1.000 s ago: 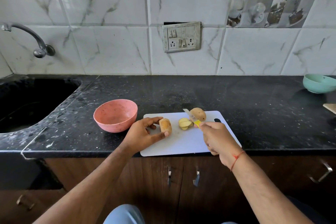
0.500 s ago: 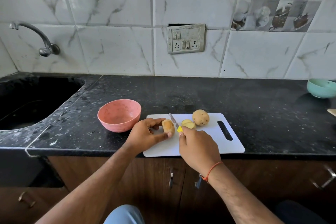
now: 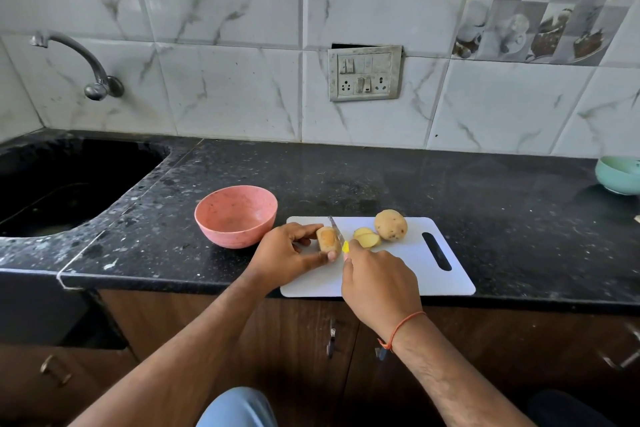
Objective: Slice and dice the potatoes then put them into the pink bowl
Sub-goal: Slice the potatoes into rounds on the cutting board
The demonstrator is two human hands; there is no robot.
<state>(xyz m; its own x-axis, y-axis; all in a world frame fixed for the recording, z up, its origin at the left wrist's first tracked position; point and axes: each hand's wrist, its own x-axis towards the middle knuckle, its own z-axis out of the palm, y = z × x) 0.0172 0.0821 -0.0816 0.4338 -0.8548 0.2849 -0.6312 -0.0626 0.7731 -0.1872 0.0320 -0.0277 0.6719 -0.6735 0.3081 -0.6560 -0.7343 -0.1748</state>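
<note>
While left hand (image 3: 287, 253) pinches firm, slick-cut potato half (image 3: 328, 239) by skin ends, right hand (image 3: 379, 282) closed round knife (image 3: 337, 234).

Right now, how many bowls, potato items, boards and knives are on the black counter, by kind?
Bowls: 2, a pink plastic bowl and a mint-green bowl.
Potato items: 3, a cut potato piece, a small pile of pale slices and a whole brown potato.
White cutting board: 1.
Yellow-handled knife: 1.
Total: 7.
</note>
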